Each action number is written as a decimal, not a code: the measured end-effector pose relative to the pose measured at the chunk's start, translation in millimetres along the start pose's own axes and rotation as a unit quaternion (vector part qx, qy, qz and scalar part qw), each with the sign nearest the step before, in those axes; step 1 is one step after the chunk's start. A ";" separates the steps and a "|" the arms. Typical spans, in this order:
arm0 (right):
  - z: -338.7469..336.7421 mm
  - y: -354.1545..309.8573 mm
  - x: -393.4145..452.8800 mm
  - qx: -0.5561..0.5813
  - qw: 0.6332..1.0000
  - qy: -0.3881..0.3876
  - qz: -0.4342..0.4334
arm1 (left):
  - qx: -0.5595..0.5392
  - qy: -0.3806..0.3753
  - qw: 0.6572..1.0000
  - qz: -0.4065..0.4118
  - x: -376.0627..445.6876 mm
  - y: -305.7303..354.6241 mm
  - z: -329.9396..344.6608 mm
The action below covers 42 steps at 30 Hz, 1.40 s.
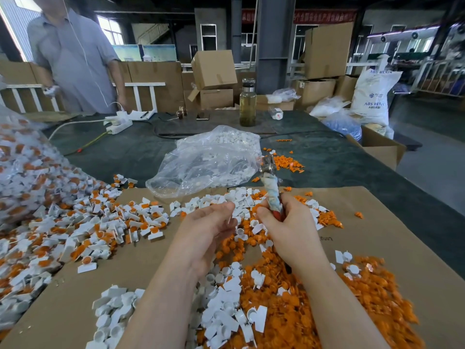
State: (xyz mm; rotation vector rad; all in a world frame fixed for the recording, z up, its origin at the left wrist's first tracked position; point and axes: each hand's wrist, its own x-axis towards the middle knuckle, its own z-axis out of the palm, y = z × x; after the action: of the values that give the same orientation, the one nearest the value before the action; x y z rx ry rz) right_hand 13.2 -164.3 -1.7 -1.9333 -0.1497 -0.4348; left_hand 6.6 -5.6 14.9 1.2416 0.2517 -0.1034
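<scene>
Fingers [222,208] of my left hand [206,233] were curled inward over the loose white parts [226,308]; whether they pinched one of them I could not tell. At 9 o'clock from that hand, a heap of joined white-and-orange pieces [83,222] lay on the cardboard sheet [70,311]. Farther out at 10 o'clock bulged a blurred clear sack of the same pieces [22,157]. At 11 o'clock a person in a grey shirt [75,59] stood behind the table [130,152], near a white power strip [118,123]. At 12 o'clock a crumpled clear bag [201,165] held plain white bits, with a glass bottle [247,107] beyond it. My right hand [292,230] was clenched around the cloth-wrapped handle of a small tool [271,192]. That tool stood nearly upright just beside my left fingertips, its metal head toward 12 o'clock. Orange caps [372,295] spread across the cardboard at 4 o'clock from that hand.
</scene>
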 end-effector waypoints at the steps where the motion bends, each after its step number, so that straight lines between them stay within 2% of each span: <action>1: -0.1 0.2 0.2 0.002 1.000 0.001 0.001 | -0.004 -0.005 1.000 0.005 -0.9 0.2 1.3; 10: 2.1 -3.8 -1.1 0.034 0.999 0.018 -0.004 | 0.030 0.022 0.997 0.060 -4.4 -1.3 12.4; 14: 2.8 -6.7 -3.2 0.050 0.999 0.021 -0.007 | 0.099 0.073 0.987 0.100 -7.3 -3.1 17.6; 16: 2.9 -7.9 -3.7 0.045 0.999 0.020 -0.015 | 0.095 0.084 0.986 0.110 -9.4 -2.8 19.0; 24: 3.2 -6.6 -2.9 0.035 0.997 0.036 -0.052 | 0.051 0.097 0.988 0.111 -15.3 -3.9 29.5; 33: 4.9 -7.0 -5.3 0.016 0.997 0.051 -0.057 | 0.008 0.064 0.994 0.093 -21.5 0.8 31.4; 42: 6.8 -6.7 -4.9 0.006 0.993 0.103 -0.060 | 0.107 0.082 0.972 0.193 -26.7 -0.2 38.9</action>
State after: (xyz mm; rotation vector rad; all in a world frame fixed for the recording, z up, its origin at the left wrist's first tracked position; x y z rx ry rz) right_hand 8.3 -155.0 0.1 -1.8611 -0.1353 -0.7084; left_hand -14.0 -44.0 32.9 1.4949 0.1391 0.3166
